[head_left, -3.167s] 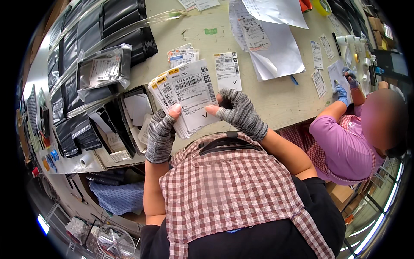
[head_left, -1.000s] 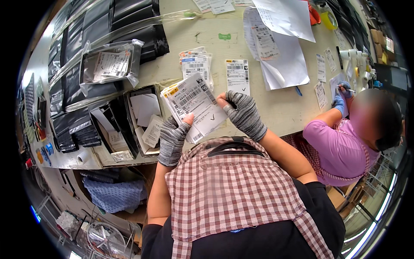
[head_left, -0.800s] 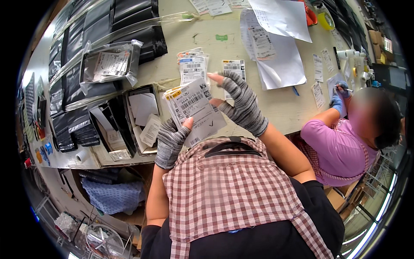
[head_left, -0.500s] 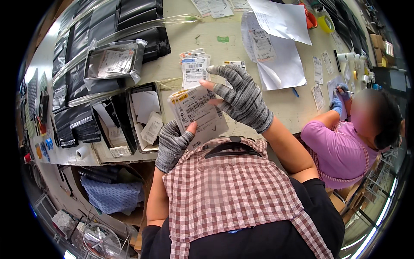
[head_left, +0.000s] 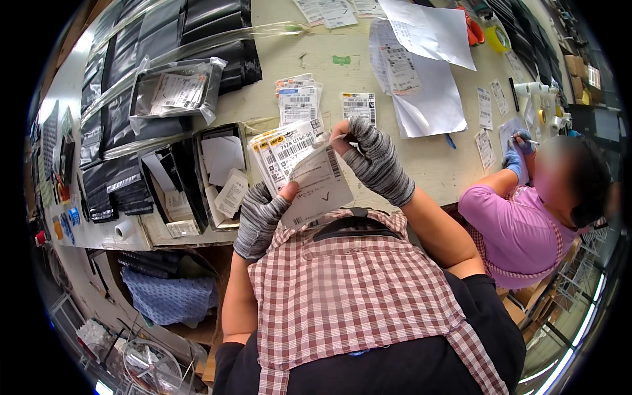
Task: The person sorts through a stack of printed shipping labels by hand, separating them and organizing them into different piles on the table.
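My left hand, in a grey fingerless knit glove, grips a fanned stack of white shipping labels by its lower left side, thumb on top. The labels carry barcodes and yellow-orange corners; a tick mark shows on one. In a matching glove, my right hand has its fingertips pinched at the upper right corner of the top label, which bends up slightly. Beyond the stack, a small pile of labels lies on the table. Right of that pile is another label, lying flat.
Boxes of paper slips stand left of my hands. Farther left are black plastic mailer bags and a clear-wrapped tray. White paper sheets lie to the right. A co-worker in a pink shirt writes at the right.
My right hand has come down from above the stack to its corner, its fingers curling in. A different label now tops the stack, and the label beyond is uncovered.
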`<state>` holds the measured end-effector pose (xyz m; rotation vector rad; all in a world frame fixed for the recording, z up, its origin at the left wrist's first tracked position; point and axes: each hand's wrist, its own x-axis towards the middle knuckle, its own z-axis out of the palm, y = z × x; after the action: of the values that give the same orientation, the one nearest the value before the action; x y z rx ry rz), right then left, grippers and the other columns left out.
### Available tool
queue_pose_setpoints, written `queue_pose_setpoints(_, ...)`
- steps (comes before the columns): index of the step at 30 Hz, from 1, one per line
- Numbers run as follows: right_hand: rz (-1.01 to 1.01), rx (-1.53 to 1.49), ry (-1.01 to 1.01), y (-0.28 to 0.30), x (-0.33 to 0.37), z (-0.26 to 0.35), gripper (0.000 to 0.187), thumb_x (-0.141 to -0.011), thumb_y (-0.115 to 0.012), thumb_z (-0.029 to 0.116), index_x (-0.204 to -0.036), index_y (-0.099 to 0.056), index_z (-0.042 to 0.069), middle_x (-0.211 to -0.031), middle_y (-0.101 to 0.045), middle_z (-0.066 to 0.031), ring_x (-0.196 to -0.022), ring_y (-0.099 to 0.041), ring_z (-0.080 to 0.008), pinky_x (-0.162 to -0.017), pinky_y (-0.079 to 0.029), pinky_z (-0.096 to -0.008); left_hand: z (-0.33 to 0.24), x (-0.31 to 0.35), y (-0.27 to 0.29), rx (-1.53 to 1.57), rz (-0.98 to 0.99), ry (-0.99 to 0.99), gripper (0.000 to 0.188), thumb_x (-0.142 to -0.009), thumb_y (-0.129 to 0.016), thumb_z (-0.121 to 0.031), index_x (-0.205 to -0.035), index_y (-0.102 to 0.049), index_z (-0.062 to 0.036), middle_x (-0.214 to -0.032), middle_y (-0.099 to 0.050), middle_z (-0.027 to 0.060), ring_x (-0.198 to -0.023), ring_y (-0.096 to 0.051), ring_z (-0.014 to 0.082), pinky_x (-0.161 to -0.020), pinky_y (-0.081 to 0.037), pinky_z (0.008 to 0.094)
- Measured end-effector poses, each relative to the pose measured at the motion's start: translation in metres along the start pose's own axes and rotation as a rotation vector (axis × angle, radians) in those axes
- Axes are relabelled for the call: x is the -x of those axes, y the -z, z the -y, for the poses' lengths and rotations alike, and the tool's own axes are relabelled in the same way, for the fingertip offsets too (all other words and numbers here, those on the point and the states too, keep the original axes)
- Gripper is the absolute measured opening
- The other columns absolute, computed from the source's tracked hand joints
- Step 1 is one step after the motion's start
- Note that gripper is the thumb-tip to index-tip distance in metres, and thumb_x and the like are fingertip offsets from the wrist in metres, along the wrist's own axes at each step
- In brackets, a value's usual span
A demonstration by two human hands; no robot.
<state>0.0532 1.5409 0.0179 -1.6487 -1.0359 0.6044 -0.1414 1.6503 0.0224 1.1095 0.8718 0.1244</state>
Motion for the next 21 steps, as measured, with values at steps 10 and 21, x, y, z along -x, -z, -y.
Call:
queue_pose_setpoints(10, 0.093, -0.165, -0.121, -0.007, 0.002, -0.018, 0.013, -0.094, -0.048, 0.012, -0.104, -0.051, 0.005, -0.083, -0.056, -0.0038, -0.077, -0.054, -0.0123, -0.073, -0.046, -0.027, 0.001, -0.001, 0.01, 0.144, -0.006, 0.044, 0.038, -0.085, -0.065, -0.028, -0.111, -0.061, -0.0008, -0.098, -0.065, 0.0068, -0.086, -0.06, 0.0118, -0.076, -0.048, 0.0259)
queue_pose_setpoints(21, -0.151, -0.021, -0.41, -0.017, -0.052, -0.096, 0.021, -0.086, -0.063, 0.02, -0.088, -0.058, 0.0, -0.07, -0.06, -0.0069, -0.063, -0.053, -0.0098, -0.06, -0.046, -0.025, 0.004, -0.009, 0.048, 0.289, -0.174, -0.038, 0.037, -0.084, -0.066, -0.022, -0.109, -0.059, 0.0041, -0.098, -0.064, 0.0112, -0.084, -0.063, 0.0159, -0.075, -0.052, 0.0263)
